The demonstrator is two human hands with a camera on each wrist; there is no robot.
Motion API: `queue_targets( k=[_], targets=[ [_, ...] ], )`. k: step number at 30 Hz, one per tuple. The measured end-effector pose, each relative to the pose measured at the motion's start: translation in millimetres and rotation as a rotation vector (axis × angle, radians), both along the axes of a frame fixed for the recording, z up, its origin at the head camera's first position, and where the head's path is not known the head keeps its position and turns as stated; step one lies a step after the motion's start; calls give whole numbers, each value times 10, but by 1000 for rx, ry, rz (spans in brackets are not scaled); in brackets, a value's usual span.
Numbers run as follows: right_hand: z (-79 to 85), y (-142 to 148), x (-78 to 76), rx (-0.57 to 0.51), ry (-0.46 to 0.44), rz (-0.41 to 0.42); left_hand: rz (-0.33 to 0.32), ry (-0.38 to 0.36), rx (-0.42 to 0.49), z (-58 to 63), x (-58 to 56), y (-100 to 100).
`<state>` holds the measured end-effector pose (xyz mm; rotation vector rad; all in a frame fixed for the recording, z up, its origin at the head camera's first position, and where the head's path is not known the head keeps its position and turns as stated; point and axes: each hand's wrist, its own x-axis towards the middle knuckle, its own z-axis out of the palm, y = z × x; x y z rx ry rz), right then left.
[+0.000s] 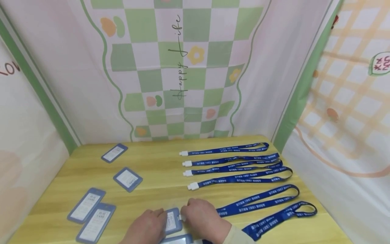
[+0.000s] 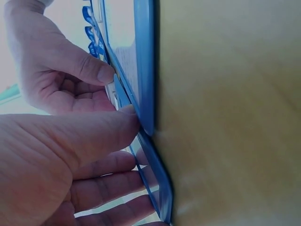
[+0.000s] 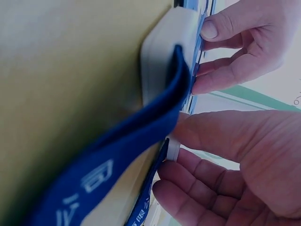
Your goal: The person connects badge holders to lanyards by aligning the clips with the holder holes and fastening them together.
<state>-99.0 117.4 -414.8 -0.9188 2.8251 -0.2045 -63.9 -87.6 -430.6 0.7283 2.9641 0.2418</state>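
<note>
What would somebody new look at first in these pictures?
Probably the green-and-white checkered pattern, with "Happy Life" running sideways, on the cloth behind the table. Next, perhaps, the blue lanyards spread along the table's right side. Then, near the bottom middle, the left hand holding a blue-grey card holder and the right hand pinching a white clip.

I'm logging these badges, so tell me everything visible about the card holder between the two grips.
The card holder has a blue-grey, rounded frame, seemingly plastic, around a white card with illegible print. It is over the near part of the table, one short end facing right. The left grip pinches it, hiding its left part; the right grip holds a white clip at its right end. Whether the clip is fastened cannot be told.
</note>
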Motion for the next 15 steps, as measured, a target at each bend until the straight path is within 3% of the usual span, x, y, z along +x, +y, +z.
queue_targets(
  k=[15],
  targets=[
    [-23, -6, 26, 3, 8, 3, -20, 14, 34, -28, -9, -7]
  ],
)
